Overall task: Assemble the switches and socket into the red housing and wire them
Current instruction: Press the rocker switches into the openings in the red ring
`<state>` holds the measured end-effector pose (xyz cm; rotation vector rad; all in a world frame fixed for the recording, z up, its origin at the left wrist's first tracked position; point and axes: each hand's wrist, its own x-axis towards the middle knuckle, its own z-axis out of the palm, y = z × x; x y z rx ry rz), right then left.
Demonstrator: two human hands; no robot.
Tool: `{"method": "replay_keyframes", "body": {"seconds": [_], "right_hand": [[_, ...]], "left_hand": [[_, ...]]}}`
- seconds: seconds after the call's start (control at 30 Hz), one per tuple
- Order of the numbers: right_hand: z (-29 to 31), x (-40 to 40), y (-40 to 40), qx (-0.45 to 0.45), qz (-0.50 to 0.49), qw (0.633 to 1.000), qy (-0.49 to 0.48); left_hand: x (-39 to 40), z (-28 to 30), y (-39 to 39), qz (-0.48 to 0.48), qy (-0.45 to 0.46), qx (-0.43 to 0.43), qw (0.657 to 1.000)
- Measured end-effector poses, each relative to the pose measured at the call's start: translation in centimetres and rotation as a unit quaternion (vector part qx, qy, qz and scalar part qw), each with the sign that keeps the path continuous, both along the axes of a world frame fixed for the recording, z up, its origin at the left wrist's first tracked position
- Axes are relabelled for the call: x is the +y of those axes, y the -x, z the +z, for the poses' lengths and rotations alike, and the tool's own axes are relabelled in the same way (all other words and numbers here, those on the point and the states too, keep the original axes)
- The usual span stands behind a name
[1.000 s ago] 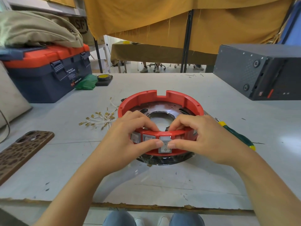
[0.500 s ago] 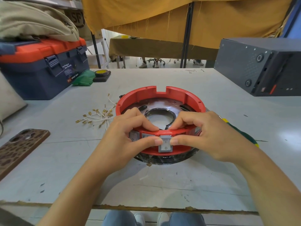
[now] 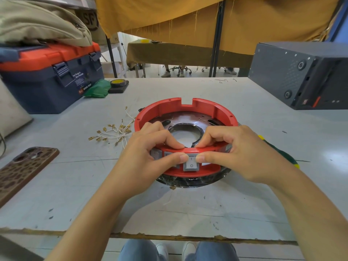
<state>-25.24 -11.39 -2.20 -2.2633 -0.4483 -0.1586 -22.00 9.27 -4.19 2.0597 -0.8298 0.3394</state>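
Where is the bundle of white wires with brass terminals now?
In the head view, the bundle of white wires with brass terminals lies on the grey table, just left of the red housing.

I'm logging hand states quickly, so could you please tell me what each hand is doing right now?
Left hand: grips the near wall of the red housing, thumb pressing the grey rocker switch.
Right hand: same grip, thumb on that switch.

Both forearms are bare, no sleeves, no watch or rings on the left hand (image 3: pixel 143 162) or the right hand (image 3: pixel 239 155). Short, plain fingernails. Below the hands, blue jeans (image 3: pixel 139 250) cover the knees, and white shoes (image 3: pixel 162 250) peek between them.
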Motion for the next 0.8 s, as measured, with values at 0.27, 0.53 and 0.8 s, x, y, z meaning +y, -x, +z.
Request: {"method": "replay_keyframes", "body": {"seconds": [0.27,0.53,0.8], "right_hand": [[-0.3,-0.1,0.1,-0.012,0.004,1.000,0.008],[-1.3,-0.5,0.6,-0.048,-0.012,0.995,0.083],[-1.5,-0.2,0.4,-0.052,-0.029,0.989,0.132]], "left_hand": [[0.0,-0.4,0.4,0.011,0.002,-0.019,1.000],[0.7,-1.4,0.7,0.017,-0.046,-0.034,0.998],[0.5,-1.4,1.0,0.037,-0.060,-0.020,0.997]]}}
